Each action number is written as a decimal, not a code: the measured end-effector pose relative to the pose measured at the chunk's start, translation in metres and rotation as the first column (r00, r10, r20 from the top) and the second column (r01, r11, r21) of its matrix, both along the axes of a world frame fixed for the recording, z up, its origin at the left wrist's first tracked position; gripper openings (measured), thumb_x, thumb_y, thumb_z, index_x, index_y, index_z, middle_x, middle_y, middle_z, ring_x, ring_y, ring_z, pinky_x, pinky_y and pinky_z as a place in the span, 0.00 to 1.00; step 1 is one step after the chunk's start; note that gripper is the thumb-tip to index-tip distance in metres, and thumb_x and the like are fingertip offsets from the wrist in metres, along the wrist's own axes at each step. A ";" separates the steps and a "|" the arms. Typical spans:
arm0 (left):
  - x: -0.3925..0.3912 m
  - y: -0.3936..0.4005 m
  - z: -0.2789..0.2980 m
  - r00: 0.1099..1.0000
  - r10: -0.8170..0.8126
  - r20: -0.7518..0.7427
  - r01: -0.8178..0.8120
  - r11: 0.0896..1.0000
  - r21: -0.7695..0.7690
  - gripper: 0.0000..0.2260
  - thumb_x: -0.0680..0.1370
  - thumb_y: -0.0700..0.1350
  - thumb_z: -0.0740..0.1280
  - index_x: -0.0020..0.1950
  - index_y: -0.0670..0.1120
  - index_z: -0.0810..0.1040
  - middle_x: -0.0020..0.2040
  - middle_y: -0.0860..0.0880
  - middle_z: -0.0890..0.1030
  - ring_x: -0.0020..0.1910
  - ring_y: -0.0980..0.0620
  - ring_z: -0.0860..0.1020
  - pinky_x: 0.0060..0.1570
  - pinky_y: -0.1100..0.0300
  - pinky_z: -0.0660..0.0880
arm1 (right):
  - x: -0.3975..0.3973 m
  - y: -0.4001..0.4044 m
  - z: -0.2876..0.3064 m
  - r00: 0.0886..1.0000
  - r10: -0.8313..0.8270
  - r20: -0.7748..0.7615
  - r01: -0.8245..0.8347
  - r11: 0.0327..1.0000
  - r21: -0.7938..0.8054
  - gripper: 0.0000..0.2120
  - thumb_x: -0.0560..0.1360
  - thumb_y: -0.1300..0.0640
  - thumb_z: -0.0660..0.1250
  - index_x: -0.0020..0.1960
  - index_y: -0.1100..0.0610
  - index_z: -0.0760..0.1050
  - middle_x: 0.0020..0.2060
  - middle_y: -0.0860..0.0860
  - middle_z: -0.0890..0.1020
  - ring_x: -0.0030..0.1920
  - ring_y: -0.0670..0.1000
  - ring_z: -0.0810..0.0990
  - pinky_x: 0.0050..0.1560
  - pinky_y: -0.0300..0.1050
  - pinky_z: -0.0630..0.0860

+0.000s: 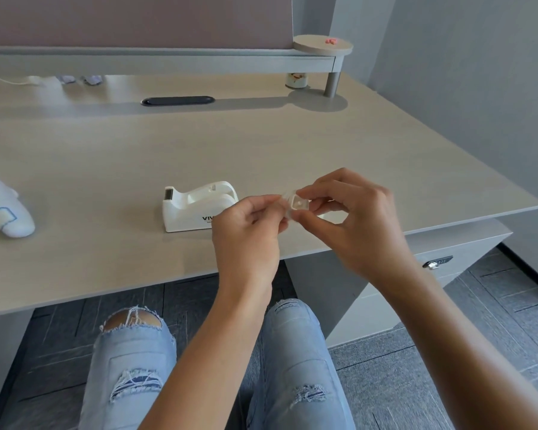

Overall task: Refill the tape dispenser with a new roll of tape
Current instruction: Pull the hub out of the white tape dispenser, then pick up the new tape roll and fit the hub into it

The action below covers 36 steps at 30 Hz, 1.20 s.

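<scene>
Beside the tape dispenser (199, 206), left hand (246, 234) and right hand (351, 218) together pinch the tape roll (294, 205)

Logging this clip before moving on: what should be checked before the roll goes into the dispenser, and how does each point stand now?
1. White plastic tape dispenser upright on beige desk: ok.
2. Dispenser cradle empty: ok.
3. Small clear tape roll with white core held by both hands: ok.
4. Left hand and right hand fingers clear of the cutter: ok.
5. Core fully seated in roll: cannot tell.
6. Tape end free: cannot tell.
</scene>
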<state>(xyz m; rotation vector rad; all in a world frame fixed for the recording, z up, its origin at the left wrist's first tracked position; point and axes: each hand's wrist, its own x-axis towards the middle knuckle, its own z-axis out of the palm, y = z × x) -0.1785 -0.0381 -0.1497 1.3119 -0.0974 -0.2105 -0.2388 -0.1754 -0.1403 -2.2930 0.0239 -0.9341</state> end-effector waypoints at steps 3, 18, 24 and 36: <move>-0.002 -0.001 -0.003 1.000 0.003 0.000 -0.003 1.000 -0.006 0.04 0.78 0.38 0.72 0.47 0.40 0.86 0.40 0.47 0.88 0.38 0.55 0.84 0.56 0.49 0.84 | 0.001 0.001 -0.004 1.000 -0.017 0.009 0.017 1.000 -0.024 0.10 0.75 0.55 0.79 0.52 0.59 0.87 0.46 0.52 0.84 0.43 0.49 0.86 0.48 0.46 0.85; -0.004 -0.002 -0.013 0.978 -0.011 0.210 -0.045 0.964 0.260 0.07 0.78 0.42 0.73 0.54 0.48 0.88 0.43 0.55 0.88 0.43 0.57 0.86 0.54 0.53 0.83 | -0.028 -0.029 -0.021 0.986 -0.167 -0.024 0.148 0.791 0.594 0.07 0.74 0.66 0.75 0.48 0.56 0.81 0.41 0.55 0.88 0.42 0.58 0.89 0.49 0.53 0.84; -0.012 -0.036 -0.017 0.945 -0.114 0.307 -0.017 0.920 0.392 0.07 0.78 0.42 0.73 0.54 0.46 0.88 0.45 0.52 0.89 0.44 0.58 0.86 0.50 0.67 0.80 | -0.039 -0.052 -0.024 0.974 -0.214 -0.079 0.214 0.737 0.641 0.11 0.77 0.68 0.70 0.54 0.57 0.86 0.38 0.48 0.87 0.40 0.47 0.87 0.45 0.43 0.84; -0.011 -0.118 -0.013 0.858 -0.249 0.448 -0.085 0.793 0.604 0.08 0.78 0.37 0.68 0.48 0.43 0.87 0.44 0.46 0.88 0.45 0.46 0.85 0.47 0.50 0.82 | -0.051 -0.094 -0.027 0.960 -0.247 -0.134 0.261 0.604 0.753 0.07 0.79 0.61 0.71 0.55 0.57 0.87 0.39 0.47 0.87 0.38 0.46 0.85 0.40 0.40 0.80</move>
